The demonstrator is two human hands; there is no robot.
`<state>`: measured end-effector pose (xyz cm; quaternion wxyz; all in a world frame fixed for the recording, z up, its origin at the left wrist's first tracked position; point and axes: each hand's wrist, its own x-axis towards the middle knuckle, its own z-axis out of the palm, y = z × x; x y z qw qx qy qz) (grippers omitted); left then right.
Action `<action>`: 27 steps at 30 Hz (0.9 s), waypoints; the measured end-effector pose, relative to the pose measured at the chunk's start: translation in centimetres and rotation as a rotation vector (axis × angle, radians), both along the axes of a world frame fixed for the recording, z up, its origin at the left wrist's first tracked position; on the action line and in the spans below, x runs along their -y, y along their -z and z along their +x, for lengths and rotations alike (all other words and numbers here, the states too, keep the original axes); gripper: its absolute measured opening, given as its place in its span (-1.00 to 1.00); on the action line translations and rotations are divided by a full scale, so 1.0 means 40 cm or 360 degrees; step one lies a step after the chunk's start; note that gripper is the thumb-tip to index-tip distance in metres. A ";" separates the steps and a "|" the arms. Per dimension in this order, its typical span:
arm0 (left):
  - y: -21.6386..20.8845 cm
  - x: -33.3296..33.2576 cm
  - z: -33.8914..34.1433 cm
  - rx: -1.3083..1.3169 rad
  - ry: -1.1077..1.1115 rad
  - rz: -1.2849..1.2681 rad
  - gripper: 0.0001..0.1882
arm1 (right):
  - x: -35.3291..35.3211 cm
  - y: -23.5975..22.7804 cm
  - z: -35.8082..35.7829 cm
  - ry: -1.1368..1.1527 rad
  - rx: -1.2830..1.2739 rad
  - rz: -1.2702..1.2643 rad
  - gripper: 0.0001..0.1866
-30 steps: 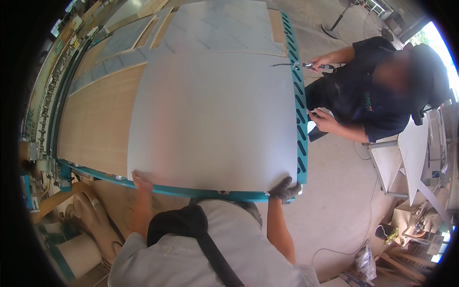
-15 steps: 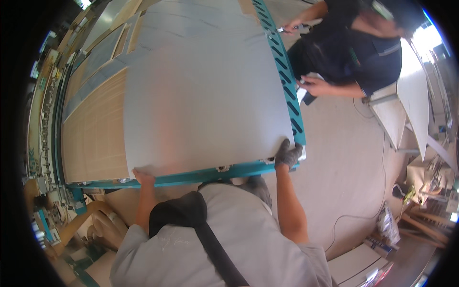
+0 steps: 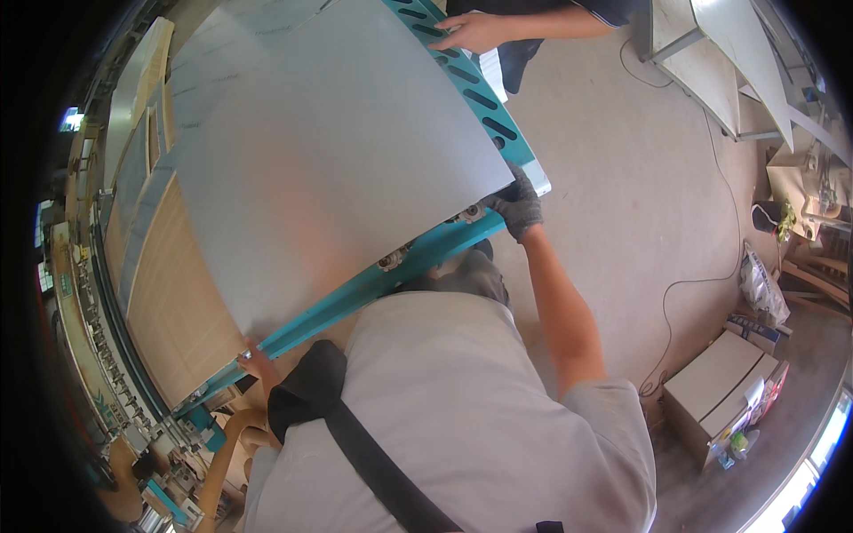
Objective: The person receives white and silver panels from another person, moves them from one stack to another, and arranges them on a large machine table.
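Observation:
A large, smooth grey sheet (image 3: pixel 329 151) lies on a wooden board (image 3: pixel 173 302) on a teal-framed machine table. My right hand (image 3: pixel 518 209), in a dark grey knit glove, closes round the sheet's near right corner. My bare left hand (image 3: pixel 257 364) grips the sheet's near left corner, beside the board's edge; its fingers are slightly blurred and partly hidden. Under the sheet's near edge runs the teal frame (image 3: pixel 346 293), with small round metal rollers (image 3: pixel 391 259) showing. Along the right side is a slotted teal rail (image 3: pixel 471 84).
Across the rail, a co-worker's hand (image 3: pixel 471 32) reaches over the slots. A pale table (image 3: pixel 697 80) stands at far right. A cable (image 3: pixel 684 282) trails over the floor near a flat carton (image 3: pixel 724 382). Machine parts (image 3: pixel 93 355) line the left side.
My view has turned, so the table and sheet now slant up to the right. The co-worker's body has mostly left the picture. Both my hands remain at the sheet's near corners.

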<state>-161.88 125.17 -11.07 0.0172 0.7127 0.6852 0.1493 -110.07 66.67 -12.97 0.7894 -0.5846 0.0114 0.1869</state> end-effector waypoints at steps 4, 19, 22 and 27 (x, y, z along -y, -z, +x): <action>-0.014 -0.057 0.012 -0.0064 0.0563 -0.0176 -0.09 | -0.001 0.010 -0.003 0.0026 0.0018 0.0089 -0.11; -0.007 -0.130 0.081 0.0249 0.0309 -0.0596 -0.13 | 0.007 -0.004 -0.026 0.0033 0.0126 -0.0565 -0.11; -0.001 -0.121 0.077 0.0264 0.0358 -0.0630 -0.13 | 0.017 -0.028 -0.033 -0.0033 0.0085 -0.0625 -0.19; 0.031 -0.124 0.027 0.0356 0.0331 -0.0716 -0.13 | -0.027 -0.062 -0.026 0.0251 -0.0084 -0.0431 -0.38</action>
